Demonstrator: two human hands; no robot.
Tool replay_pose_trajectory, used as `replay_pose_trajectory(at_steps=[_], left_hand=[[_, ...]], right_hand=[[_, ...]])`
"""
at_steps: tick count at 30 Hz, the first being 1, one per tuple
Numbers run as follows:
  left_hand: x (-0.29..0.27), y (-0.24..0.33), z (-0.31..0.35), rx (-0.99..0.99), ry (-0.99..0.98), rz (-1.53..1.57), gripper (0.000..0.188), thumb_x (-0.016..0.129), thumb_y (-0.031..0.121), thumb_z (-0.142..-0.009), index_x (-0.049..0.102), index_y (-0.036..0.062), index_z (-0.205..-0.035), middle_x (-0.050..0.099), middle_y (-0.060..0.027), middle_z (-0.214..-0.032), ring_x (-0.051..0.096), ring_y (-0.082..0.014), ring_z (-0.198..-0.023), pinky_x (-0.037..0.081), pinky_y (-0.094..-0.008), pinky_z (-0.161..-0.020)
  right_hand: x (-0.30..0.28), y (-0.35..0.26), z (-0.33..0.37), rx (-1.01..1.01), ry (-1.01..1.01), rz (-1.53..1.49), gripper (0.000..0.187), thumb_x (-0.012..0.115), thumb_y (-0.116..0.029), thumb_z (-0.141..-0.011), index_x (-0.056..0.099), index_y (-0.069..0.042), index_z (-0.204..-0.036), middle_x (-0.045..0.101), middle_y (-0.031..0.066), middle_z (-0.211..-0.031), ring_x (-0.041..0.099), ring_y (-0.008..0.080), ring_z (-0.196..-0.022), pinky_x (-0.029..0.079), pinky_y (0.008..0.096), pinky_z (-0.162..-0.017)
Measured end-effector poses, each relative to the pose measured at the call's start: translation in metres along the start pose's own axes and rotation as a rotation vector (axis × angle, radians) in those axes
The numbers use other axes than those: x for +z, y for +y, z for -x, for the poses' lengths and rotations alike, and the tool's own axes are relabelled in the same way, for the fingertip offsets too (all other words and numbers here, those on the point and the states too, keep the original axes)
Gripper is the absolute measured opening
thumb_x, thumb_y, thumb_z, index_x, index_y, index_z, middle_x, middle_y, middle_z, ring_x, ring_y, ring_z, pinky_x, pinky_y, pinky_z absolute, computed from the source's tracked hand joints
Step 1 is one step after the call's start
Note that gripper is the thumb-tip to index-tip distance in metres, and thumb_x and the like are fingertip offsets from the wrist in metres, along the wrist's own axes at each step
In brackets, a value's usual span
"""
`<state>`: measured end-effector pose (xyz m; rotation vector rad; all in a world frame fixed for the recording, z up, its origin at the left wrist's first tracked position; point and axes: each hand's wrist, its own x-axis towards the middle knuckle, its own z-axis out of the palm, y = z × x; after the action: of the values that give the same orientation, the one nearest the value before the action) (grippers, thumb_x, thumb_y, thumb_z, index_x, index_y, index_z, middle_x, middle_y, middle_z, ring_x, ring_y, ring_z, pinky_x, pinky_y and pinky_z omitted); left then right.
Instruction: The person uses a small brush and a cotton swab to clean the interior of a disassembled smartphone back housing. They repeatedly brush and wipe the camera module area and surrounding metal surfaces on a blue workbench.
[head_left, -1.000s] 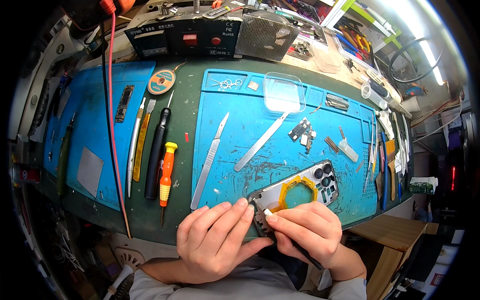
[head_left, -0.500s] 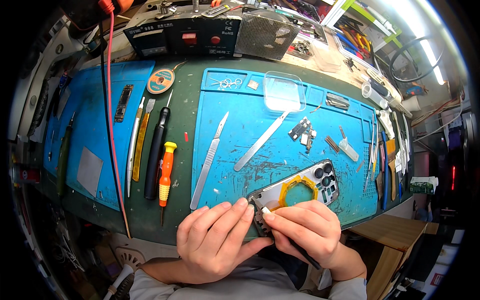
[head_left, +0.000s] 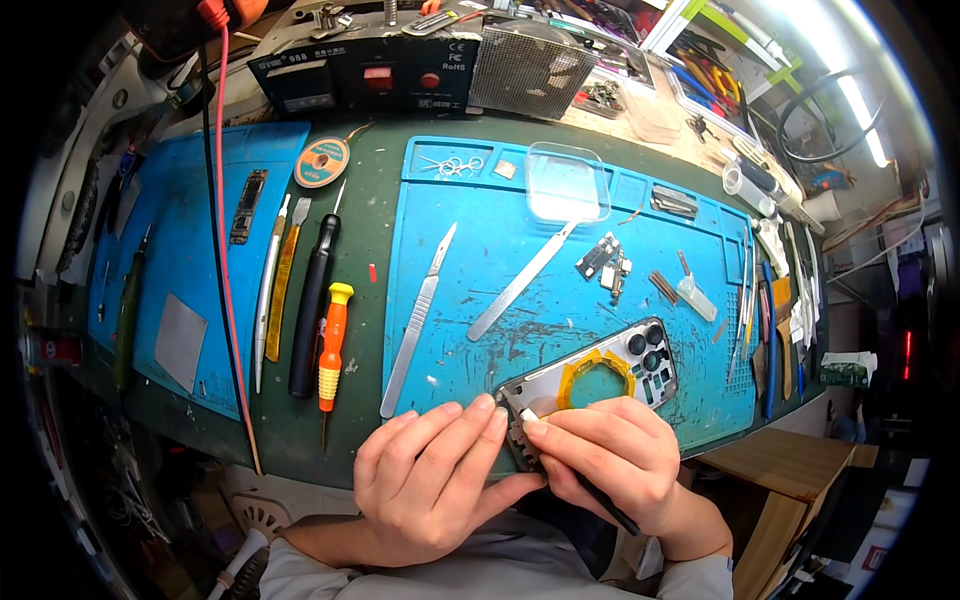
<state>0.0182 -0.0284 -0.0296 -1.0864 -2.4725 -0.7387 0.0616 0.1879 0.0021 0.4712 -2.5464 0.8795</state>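
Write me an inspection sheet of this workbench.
Surface: blue rectangular mat, scuffed, on a dark green bench cover.
Work items: flat silver-grey phone frame bearing a yellow tape ring; slim black-handled tool.
Clutter: silver metal scalpel, orange-and-yellow screwdriver, clear square plastic container.
Hands: left hand, fingers at the frame's left end; right hand, fingers gripping the tool.
Cables: thin red cable and thin black cable cross the left-hand blue mat.
Surroundings: dark box-shaped device behind; lit tube lamp, upper right.

A silvery, dark-rimmed phone shell (head_left: 545,392) lies aslant, camera end far right — amber ring (head_left: 567,385) midway; a dark-handled tool (head_left: 606,503) tilts at its left end.
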Motion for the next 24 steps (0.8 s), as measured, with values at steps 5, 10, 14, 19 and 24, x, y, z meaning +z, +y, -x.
replay_pose_trajectory(at_steps=[5, 10, 14, 19, 24], left_hand=[[0.0000, 0.0000, 0.0001, -0.001, 0.001, 0.000, 0.059, 0.081, 0.057, -0.090, 0.081, 0.0063, -0.119, 0.080, -0.0042, -0.121, 0.070, -0.0229, -0.112, 0.052, -0.0411, -0.097], [0.0002, 0.0002, -0.0001, -0.001, 0.004, 0.002, 0.059, 0.082, 0.057, -0.089, 0.081, 0.0065, -0.119, 0.080, -0.0039, -0.120, 0.070, -0.0227, -0.112, 0.052, -0.0409, -0.098], [0.0007, 0.0006, 0.0003, -0.003, 0.007, 0.001, 0.059, 0.082, 0.057, -0.089, 0.081, 0.0067, -0.119, 0.080, -0.0037, -0.120, 0.070, -0.0227, -0.111, 0.052, -0.0409, -0.098], [0.0003, 0.0004, 0.0003, 0.000, 0.008, -0.005, 0.058, 0.082, 0.058, -0.089, 0.081, 0.0069, -0.118, 0.080, -0.0037, -0.120, 0.070, -0.0229, -0.111, 0.052, -0.0411, -0.097], [-0.0005, -0.0006, -0.0004, 0.005, -0.002, -0.005, 0.059, 0.083, 0.058, -0.089, 0.081, 0.0068, -0.118, 0.080, -0.0040, -0.121, 0.070, -0.0233, -0.111, 0.052, -0.0410, -0.097]], right_hand=[[-0.0015, 0.0001, 0.0010, -0.008, -0.004, -0.009, 0.041, 0.087, -0.002, -0.073, 0.082, -0.002, -0.114, 0.078, 0.0046, -0.103, 0.070, 0.0181, -0.078, 0.055, 0.0295, -0.064], [-0.0002, 0.0000, 0.0009, -0.008, -0.003, -0.004, 0.041, 0.086, -0.003, -0.074, 0.082, -0.002, -0.115, 0.078, 0.0046, -0.104, 0.070, 0.0181, -0.078, 0.054, 0.0299, -0.064], [-0.0004, -0.0004, 0.0005, -0.001, -0.006, 0.001, 0.041, 0.086, -0.003, -0.074, 0.082, -0.002, -0.114, 0.078, 0.0050, -0.104, 0.070, 0.0183, -0.077, 0.055, 0.0301, -0.064], [-0.0007, -0.0008, 0.0047, 0.009, 0.023, 0.016, 0.041, 0.086, -0.002, -0.073, 0.081, 0.000, -0.114, 0.078, 0.0060, -0.103, 0.070, 0.0189, -0.077, 0.055, 0.0301, -0.064], [-0.0029, -0.0028, 0.0039, 0.037, 0.002, 0.002, 0.038, 0.084, 0.001, -0.077, 0.081, -0.001, -0.115, 0.079, 0.0104, -0.104, 0.073, 0.0233, -0.079, 0.058, 0.0323, -0.067]])
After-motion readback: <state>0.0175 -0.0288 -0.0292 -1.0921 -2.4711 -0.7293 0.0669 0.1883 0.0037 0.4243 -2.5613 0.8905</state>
